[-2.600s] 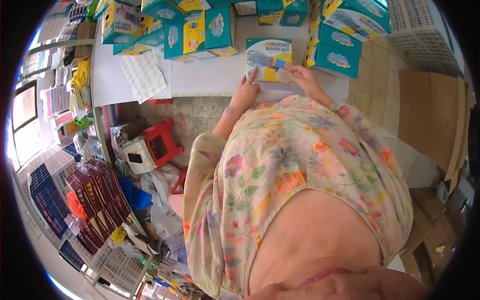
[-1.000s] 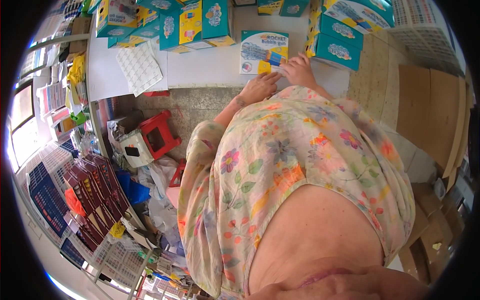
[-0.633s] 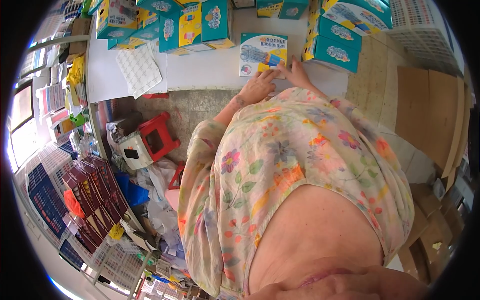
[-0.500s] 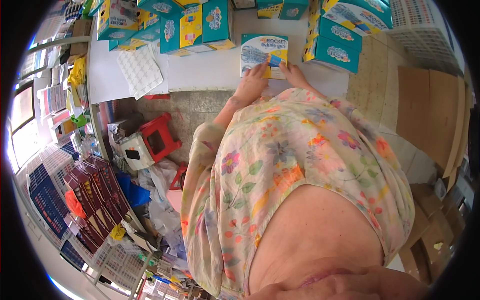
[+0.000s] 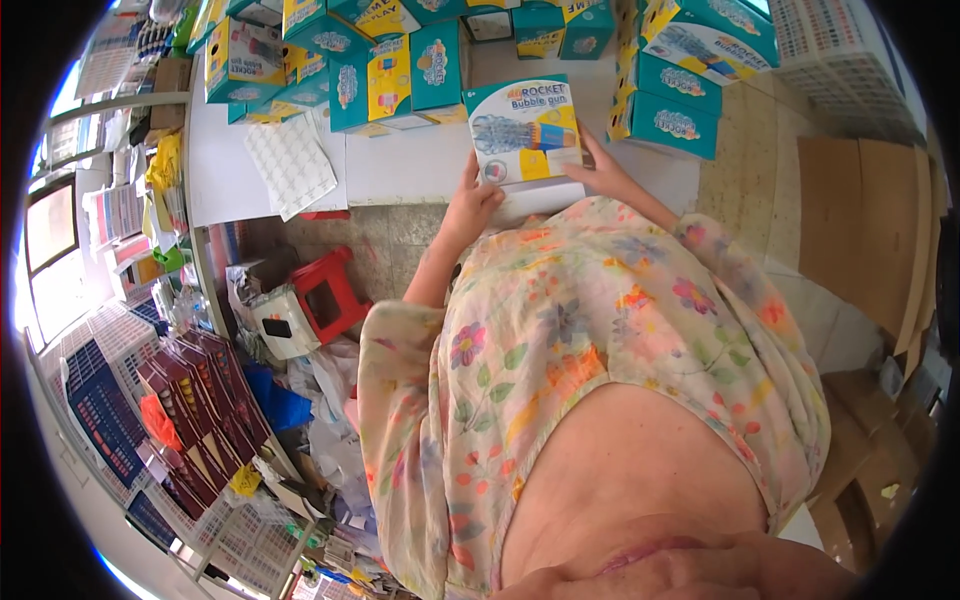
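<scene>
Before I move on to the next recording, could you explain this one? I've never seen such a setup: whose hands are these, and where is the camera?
There is no robot here: a person works with two bare hands. The view comes from the left of two fisheye cameras worn on the head, looking down, so straight edges bend. The left hand and right hand hold a white-fronted box between them, one at each side. On the white table lie a patterned sheet and, farther back, teal-and-yellow boxes.
</scene>
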Demonstrator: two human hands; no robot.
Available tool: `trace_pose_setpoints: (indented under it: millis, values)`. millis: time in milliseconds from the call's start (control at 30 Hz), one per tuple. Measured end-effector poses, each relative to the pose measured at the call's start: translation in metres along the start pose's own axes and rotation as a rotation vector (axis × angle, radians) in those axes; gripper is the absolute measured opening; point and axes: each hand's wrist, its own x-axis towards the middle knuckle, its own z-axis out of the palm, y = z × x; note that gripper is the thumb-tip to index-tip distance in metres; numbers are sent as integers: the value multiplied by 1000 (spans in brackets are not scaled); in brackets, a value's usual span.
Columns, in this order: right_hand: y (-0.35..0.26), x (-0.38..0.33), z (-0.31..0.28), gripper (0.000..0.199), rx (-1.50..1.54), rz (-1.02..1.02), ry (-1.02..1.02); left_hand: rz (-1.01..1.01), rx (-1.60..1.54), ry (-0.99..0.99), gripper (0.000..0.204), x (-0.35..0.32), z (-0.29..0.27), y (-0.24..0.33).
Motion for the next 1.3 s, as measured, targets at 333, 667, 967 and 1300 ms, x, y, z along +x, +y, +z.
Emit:
trace_pose_setpoints:
  millis: [333, 667, 967, 1300]
  values:
    - [-76, -69, -63, 89, 77, -100, 223, 267, 98, 8, 16, 49, 7, 95]
    - [-98, -78, -170, 62, -43, -196, 597, 611, 295, -175, 8, 111, 38, 148]
    - [-57, -53, -189, 59, -216, -128, 464, 443, 237, -234, 11, 84, 45, 128]
    - [-125, -63, -86, 55, -790, -581, 1269, 184, -50, -74, 3, 80, 5, 89]
